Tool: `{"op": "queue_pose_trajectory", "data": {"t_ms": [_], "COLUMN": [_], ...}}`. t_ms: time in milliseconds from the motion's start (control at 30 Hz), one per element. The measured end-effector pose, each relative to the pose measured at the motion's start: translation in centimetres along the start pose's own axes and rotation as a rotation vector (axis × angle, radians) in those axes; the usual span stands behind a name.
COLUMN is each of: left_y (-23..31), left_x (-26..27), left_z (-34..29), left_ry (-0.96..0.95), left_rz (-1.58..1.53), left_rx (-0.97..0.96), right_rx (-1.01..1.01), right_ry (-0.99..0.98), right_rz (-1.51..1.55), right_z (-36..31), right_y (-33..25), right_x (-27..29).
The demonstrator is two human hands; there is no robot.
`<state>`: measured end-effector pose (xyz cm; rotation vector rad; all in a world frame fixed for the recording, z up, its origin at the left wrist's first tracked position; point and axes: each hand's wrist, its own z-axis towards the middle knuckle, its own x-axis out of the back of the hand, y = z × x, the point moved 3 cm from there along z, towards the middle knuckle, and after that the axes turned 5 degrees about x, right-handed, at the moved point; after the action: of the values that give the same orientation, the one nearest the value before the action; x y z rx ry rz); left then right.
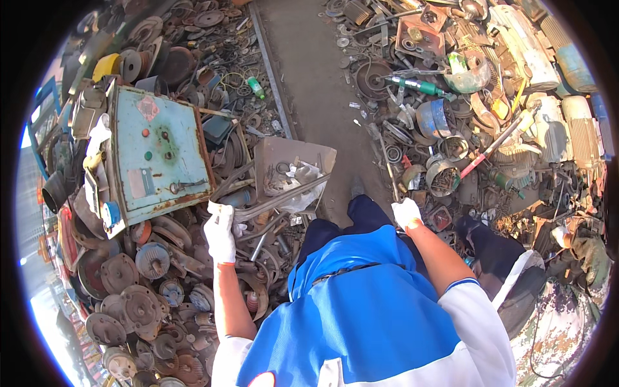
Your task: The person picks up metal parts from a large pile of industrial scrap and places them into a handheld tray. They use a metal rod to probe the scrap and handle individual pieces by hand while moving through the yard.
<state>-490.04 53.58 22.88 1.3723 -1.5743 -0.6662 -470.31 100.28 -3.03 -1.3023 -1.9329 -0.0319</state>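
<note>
My left hand (220, 233), in a white glove, is closed at the left end of some long, bent metal strips (284, 197). Whether its fingers grip a strip is hidden. Those strips slant across the front of an open cardboard box (263, 161) holding small metal pieces and crumpled clear plastic. On the right, my gloved right hand (406, 214) is wrapped round the lower end of a long thin metal rod (390, 169). The rod points away from me, along the right side of the dirt path.
A rusty pale-blue metal cabinet (171, 145) stands left among scrap wheels and motor parts (142, 306). A dirt path (313, 71) runs ahead between scrap heaps. Right lie a green bottle-shaped tool (416, 85), a blue drum-shaped part (433, 119), a red-handled bar (474, 166) and motors (551, 129).
</note>
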Motion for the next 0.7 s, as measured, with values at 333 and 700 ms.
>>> {"op": "queue_pose_trajectory", "data": {"t_ms": [333, 700], "left_y": [13.5, 26.7], "left_x": [-12.8, -29.8], "left_z": [22.8, 43.1], "left_ry": [-0.434, -0.897], "left_rz": [0.497, 1.351], "left_rx": [-0.048, -0.177], "right_rx": [-0.08, -0.472], "right_ry": [0.082, 0.023], "right_rz": [0.027, 0.441], "right_z": [10.2, 11.1], "right_y": [-6.0, -12.4], "right_x": [4.5, 4.4]}}
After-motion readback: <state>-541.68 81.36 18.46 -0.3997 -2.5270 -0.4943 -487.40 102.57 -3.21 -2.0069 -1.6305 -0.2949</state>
